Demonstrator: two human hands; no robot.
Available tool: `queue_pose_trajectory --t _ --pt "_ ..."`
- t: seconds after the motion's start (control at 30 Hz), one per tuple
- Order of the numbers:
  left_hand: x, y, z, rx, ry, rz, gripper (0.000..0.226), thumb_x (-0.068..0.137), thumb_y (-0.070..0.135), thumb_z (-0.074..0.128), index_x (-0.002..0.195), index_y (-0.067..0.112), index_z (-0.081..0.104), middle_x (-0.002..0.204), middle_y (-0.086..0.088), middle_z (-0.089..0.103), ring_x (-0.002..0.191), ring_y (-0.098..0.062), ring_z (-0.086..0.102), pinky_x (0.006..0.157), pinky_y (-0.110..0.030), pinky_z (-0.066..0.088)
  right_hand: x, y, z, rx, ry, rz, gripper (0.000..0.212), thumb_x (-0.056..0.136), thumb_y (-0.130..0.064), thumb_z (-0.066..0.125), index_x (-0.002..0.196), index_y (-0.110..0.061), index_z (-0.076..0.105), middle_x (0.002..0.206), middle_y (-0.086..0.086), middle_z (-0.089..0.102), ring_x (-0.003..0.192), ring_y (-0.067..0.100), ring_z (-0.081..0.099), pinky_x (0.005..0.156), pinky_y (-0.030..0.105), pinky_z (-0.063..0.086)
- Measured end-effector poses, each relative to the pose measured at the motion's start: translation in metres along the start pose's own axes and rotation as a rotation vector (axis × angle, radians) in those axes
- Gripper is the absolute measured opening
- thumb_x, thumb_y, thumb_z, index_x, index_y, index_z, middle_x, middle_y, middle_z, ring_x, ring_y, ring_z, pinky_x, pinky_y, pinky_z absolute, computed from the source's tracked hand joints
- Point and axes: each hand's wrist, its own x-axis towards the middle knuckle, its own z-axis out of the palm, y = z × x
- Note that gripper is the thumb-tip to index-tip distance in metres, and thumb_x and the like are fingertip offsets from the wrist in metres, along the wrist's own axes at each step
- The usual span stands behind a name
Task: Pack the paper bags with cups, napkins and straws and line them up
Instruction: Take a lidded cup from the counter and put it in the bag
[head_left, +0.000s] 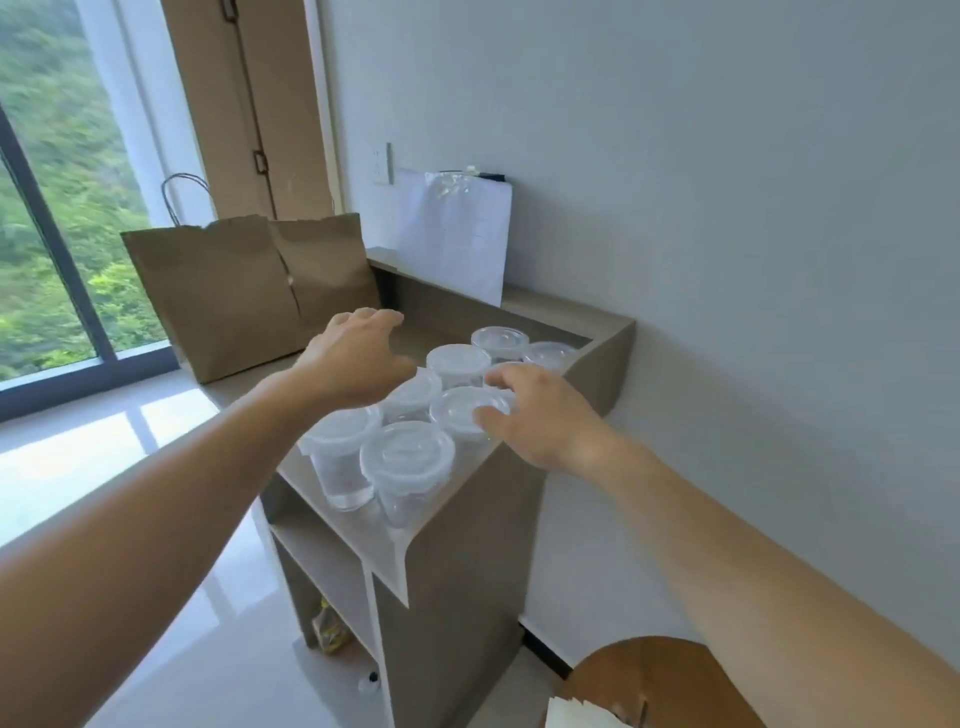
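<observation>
Reaching for lidded cups on the counter.

My left hand (358, 358) and right hand (535, 415) hover open, empty, over the cups (405, 457); I'd grip walls below lids, then carry to the paper bag (244, 296) at ten o'clock.

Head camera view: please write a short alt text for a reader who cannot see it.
Two bare hands, left hand and right hand, reach over a group of clear plastic lidded cups on a grey-brown wooden counter. A brown paper bag with handles stands behind them near a window.
</observation>
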Motion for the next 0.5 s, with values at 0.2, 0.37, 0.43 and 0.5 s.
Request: queue_pose_trajectory --t 0.2,0.37,0.43,0.5 --pt "0.008 -0.105 -0.005 0.030 -0.073 -0.161 0.065 0.090 0.035 0.058 0.150 0.021 0.038 0.153 -0.007 0.039 0.140 -0.032 0.032 0.110 -0.046 0.035 0.069 -0.072 0.057 -0.127 -0.268 -0.163 0.075 0.084 -0.055 0.065 0.147 -0.024 0.038 0.147 -0.001 0.040 0.133 0.020 0.040 0.099 0.035 0.038" --pt "0.006 -0.143 0.004 0.014 -0.111 -0.203 0.063 0.090 0.037 0.059 0.147 0.019 0.039 0.150 -0.009 0.041 0.138 -0.033 0.034 0.109 -0.045 0.037 0.102 -0.100 0.091 -0.313 -0.422 -0.218 0.097 0.069 -0.064 0.073 0.149 -0.029 0.032 0.147 -0.002 0.041 0.135 0.023 0.038 0.105 0.039 0.038" --pt "0.007 -0.150 0.007 0.005 -0.111 -0.206 0.059 0.089 0.036 0.059 0.142 0.018 0.043 0.146 -0.008 0.043 0.135 -0.032 0.036 0.106 -0.044 0.039 0.109 -0.101 0.101 -0.374 -0.468 -0.215 0.100 0.063 -0.066 0.075 0.146 -0.033 0.033 0.142 -0.004 0.045 0.131 0.027 0.038 0.098 0.038 0.037" --pt "0.010 -0.151 0.009 -0.005 -0.112 -0.196 0.060 0.089 0.035 0.058 0.144 0.019 0.042 0.147 -0.007 0.042 0.136 -0.031 0.035 0.103 -0.042 0.038 0.115 -0.099 0.106 -0.369 -0.490 -0.193 0.104 0.060 -0.066 0.075 0.148 -0.038 0.027 0.140 -0.005 0.044 0.130 0.028 0.033 0.093 0.038 0.034"
